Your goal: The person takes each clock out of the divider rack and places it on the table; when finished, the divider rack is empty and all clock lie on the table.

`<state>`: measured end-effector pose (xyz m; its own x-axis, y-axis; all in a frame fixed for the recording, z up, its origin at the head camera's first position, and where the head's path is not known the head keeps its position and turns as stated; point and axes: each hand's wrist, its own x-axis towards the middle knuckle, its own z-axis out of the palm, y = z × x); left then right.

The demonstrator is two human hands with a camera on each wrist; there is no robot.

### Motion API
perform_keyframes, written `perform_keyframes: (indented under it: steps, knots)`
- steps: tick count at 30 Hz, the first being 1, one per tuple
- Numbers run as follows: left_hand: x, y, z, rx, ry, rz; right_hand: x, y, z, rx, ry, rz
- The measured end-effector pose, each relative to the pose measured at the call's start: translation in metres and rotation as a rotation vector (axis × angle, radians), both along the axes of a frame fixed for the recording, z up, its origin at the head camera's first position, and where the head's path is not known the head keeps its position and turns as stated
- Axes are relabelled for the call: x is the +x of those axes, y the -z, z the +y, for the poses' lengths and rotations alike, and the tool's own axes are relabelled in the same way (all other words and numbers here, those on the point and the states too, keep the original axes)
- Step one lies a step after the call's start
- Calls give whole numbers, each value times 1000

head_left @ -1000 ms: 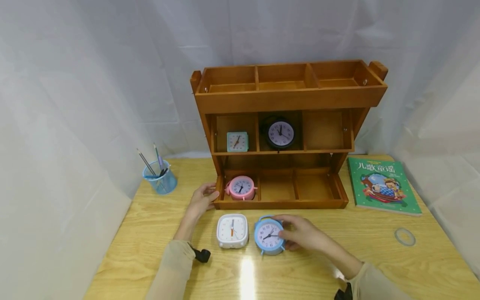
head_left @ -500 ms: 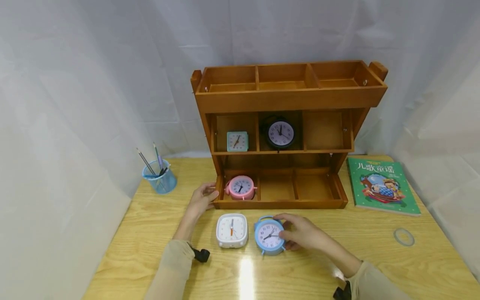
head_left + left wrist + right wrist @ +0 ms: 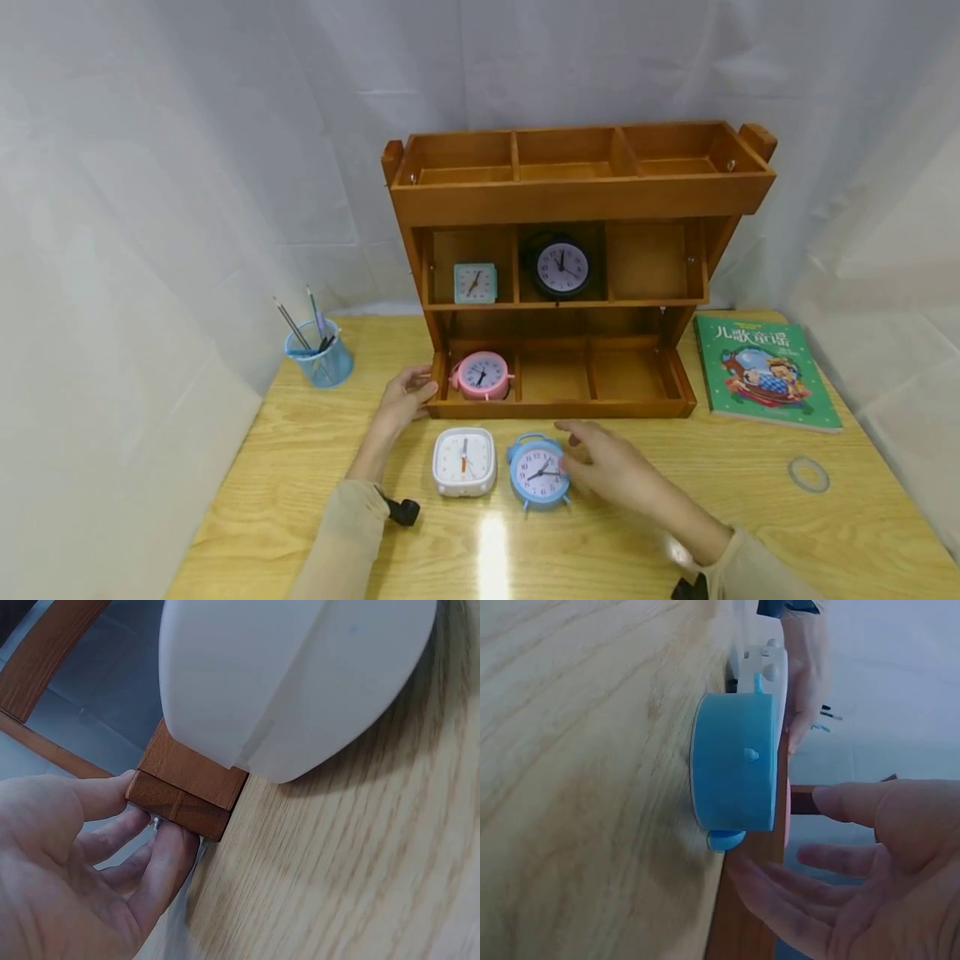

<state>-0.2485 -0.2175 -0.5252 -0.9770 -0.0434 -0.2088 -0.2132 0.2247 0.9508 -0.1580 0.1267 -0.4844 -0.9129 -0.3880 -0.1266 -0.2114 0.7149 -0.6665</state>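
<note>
My left hand [image 3: 399, 406] grips the lower left corner of the brown wooden shelf [image 3: 562, 410]; in the left wrist view the thumb lies on one side of the corner [image 3: 180, 802], the fingers on the other. Beside the blue twin-legged alarm clock [image 3: 540, 483] is my right hand [image 3: 613, 465], its fingers spread and holding nothing. The right wrist view shows a gap between that hand and the clock [image 3: 735, 765]. To the left lies a white square alarm clock [image 3: 465, 483], face up. A pink alarm clock [image 3: 483, 392] leans in the shelf's bottom left compartment.
On the middle tier stand a mint square clock [image 3: 475, 297] and a black round clock [image 3: 561, 289]. A blue pen holder [image 3: 330, 371] with pencils stands at left. At right lie a green book [image 3: 772, 408] and a grey ring [image 3: 825, 483].
My right hand has let go of the blue clock and drawn slightly to the right, its fingers opening. The left hand stays on the shelf corner.
</note>
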Motion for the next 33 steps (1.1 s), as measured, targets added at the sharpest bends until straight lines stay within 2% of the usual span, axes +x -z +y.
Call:
perform_keyframes:
  steps: [2, 5, 7, 11, 15, 20, 26, 33]
  knots:
    - [1, 0, 0, -6, 1, 3, 0, -2, -4, 108, -24, 156]
    - [3, 0, -1, -10, 4, 5, -2, -4, -11, 219, -95, 379]
    - [4, 1, 0, -16, 5, 7, -5, -4, -16, 275, -139, 498]
    - [6, 2, 1, -20, 0, 2, -14, -5, -25, 340, -208, 617]
    - [5, 0, 0, -17, -6, 6, -29, -11, -36, 359, -246, 633]
    - [4, -1, 1, -20, 0, 16, -48, -18, -49, 371, -251, 606]
    - [4, -5, 2, -19, 1, 11, -66, -17, -64, 360, -276, 559]
    - [4, -4, 1, -24, -3, 13, -85, -16, -82, 367, -281, 486]
